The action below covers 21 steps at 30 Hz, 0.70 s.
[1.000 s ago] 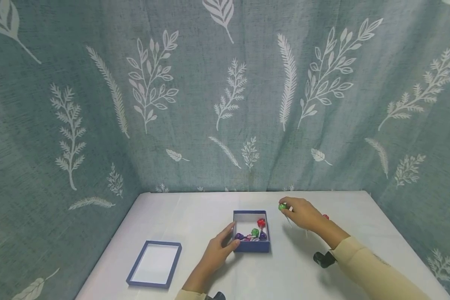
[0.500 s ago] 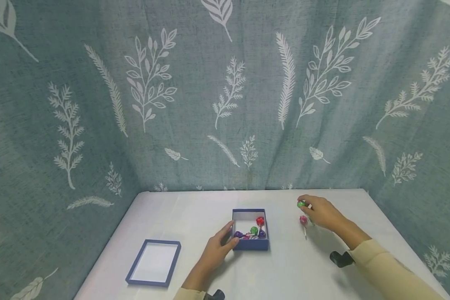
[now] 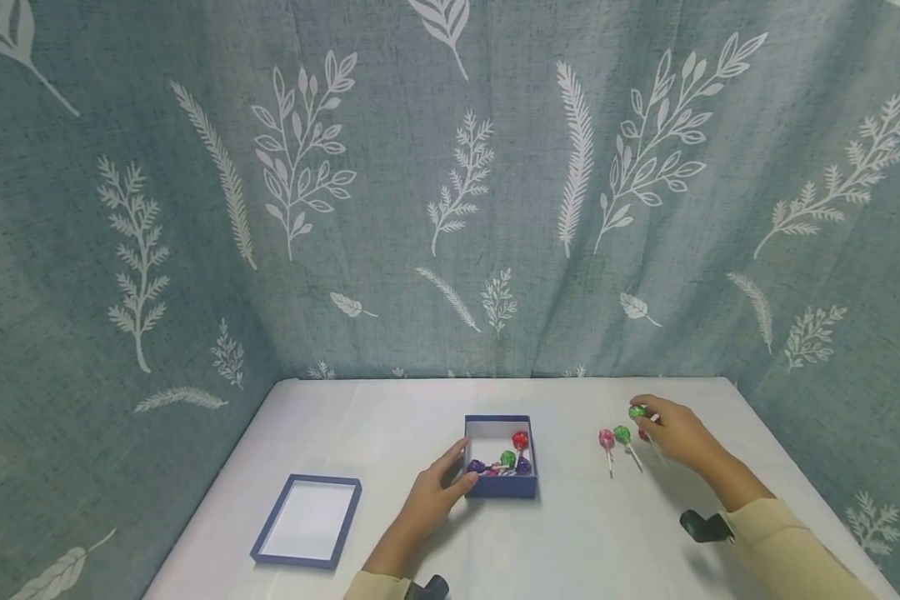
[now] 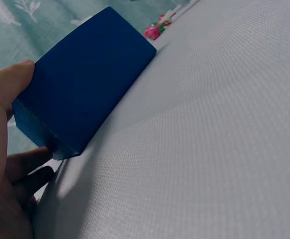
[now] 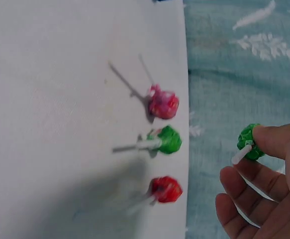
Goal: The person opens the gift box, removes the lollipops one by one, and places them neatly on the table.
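Presently pinching a green lollipop between thumb and fingers of the right hand, other fingers loosely bent. Held off the table, above or just past the red lollipop, rightward of the second green lollipop and pink lollipop; stick angled lower-left in the right wrist view. Well right of the blue box, far from the left hand, resting spread against its near left corner.
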Each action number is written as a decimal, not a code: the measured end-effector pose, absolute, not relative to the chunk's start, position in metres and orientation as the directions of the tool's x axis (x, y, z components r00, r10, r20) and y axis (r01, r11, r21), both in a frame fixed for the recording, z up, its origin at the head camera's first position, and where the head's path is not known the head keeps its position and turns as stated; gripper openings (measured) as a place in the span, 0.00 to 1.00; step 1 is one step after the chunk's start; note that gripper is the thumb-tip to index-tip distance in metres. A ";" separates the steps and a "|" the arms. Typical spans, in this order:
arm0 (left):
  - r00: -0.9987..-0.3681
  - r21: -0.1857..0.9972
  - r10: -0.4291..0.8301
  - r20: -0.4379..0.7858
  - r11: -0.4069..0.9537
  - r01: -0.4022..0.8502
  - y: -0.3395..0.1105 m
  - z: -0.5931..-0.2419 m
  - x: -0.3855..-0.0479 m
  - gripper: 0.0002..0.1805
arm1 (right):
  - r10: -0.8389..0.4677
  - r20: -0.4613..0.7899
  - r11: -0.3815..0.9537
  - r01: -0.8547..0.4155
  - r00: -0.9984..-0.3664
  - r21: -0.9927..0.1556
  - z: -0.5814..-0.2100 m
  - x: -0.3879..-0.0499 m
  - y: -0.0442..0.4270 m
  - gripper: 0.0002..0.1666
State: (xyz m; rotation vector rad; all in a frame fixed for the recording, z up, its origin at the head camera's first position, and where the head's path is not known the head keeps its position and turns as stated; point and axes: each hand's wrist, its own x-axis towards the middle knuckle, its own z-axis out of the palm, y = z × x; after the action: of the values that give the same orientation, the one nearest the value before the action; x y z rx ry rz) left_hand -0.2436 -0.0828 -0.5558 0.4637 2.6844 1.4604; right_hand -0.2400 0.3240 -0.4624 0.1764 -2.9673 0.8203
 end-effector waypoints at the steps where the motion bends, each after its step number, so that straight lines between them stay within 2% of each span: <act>1: -0.954 0.828 0.284 0.099 0.508 0.238 -0.083 -0.556 -0.244 0.35 | -0.090 0.091 0.853 -0.124 -0.992 -0.507 -0.463 -0.239 0.327 0.21; 9: -0.957 0.829 0.278 0.079 0.514 0.219 -0.082 -0.556 -0.245 0.36 | -0.041 0.111 0.862 -0.091 -0.993 -0.498 -0.481 -0.239 0.353 0.22; 21: -0.959 0.829 0.274 0.076 0.517 0.214 -0.082 -0.556 -0.245 0.36 | 0.041 0.060 0.847 0.003 -0.997 -0.532 -0.506 -0.241 0.377 0.23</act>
State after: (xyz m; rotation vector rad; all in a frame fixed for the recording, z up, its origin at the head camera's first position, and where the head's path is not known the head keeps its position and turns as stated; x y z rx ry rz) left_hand -0.2447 -0.0820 -0.5557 0.4316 2.6802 1.4500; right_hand -0.2410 0.3766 -0.5056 -0.0351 -2.9520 0.8503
